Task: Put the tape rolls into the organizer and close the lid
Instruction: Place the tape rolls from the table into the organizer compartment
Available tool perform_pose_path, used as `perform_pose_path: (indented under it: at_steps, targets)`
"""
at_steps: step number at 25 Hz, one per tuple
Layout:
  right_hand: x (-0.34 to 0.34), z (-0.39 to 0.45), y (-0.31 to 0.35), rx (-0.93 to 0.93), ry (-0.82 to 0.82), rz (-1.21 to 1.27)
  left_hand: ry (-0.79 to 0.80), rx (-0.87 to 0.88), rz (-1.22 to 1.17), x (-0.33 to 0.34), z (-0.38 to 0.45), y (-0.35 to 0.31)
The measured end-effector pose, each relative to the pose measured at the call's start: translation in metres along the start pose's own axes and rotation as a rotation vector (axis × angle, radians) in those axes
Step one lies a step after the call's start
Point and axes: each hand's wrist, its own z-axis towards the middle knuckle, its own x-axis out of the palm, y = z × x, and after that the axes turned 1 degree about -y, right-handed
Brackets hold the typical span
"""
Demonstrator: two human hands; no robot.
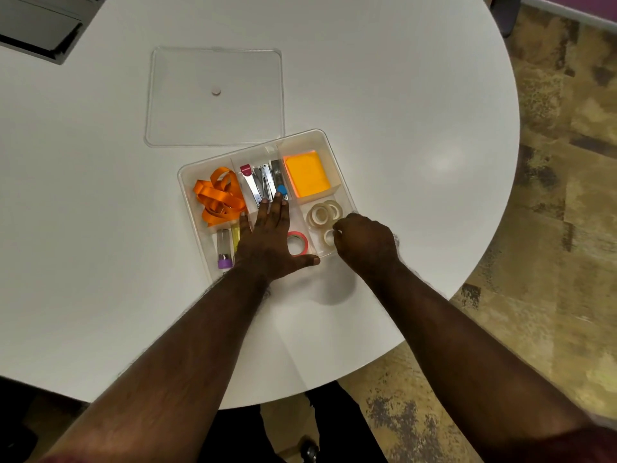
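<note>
Two bare hands over a clear compartmented organizer (267, 152) on a round white table (400, 95). Left hand (272, 242) spread flat, fingers apart and extended, palm down across the middle compartments, fingertips reaching the stapler (258, 183) ends, thumb stretched along the near rim; gripping nothing. Right hand (365, 240) curled, fingers bunched together at a small pale tape roll (329, 237) in the near right compartment; whether actually pinched on it, impossible to tell. Just beyond, in the same compartment, more pale tape rolls (324, 213) leaning together. Red-edged tape roll (297, 243) lying flat in the neighbouring compartment, beside the left thumb. Further out: orange ribbon (218, 198) bundled in the far left section, orange pad (307, 175) in the far right one, purple-capped tube (223, 250) at the near left. Transparent lid (215, 95) off, flat on the table beyond the organizer, just apart from its far edge. No readable writing or brand anywhere.
</note>
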Motion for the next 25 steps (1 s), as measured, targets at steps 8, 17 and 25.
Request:
perform_pose_path:
  at_steps: [8,17,25]
  targets:
    - [0.002,0.014,0.022,0.147,0.14,-0.137,0.011,-0.002,-0.007,0.0,-0.001,0.0]
    - [0.012,0.02,0.018,0.096,0.143,-0.089,0.008,0.002,-0.012,0.0,0.0,-0.001]
    - [0.01,0.035,0.007,0.134,-0.008,0.095,-0.004,0.006,-0.005,0.001,0.0,0.0]
